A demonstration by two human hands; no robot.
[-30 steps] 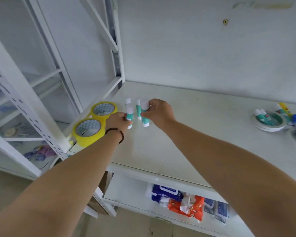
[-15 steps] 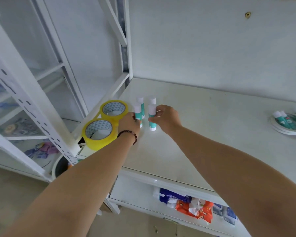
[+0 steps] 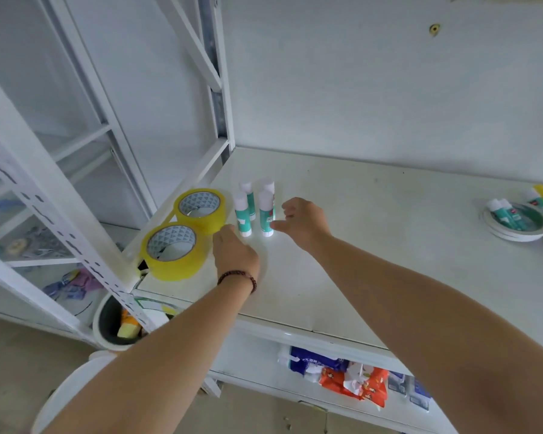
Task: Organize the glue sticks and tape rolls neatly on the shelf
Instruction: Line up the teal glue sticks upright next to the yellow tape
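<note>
white shelf (image 3: 373, 245) carries two yellow tape rolls (image 3: 185, 233), four upright glue sticks (image 3: 256, 208), a white tape roll (image 3: 514, 228)

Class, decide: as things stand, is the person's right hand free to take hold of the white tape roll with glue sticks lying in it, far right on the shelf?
Probably yes. The right hand is open and holds nothing, and only bare white shelf lies between it and the white tape roll.

Head-worn wide-angle view, looking forward and down, close over shelf (image 3: 373, 233)

rear glue sticks (image 3: 246, 195) half-hidden — labels blurred
</note>
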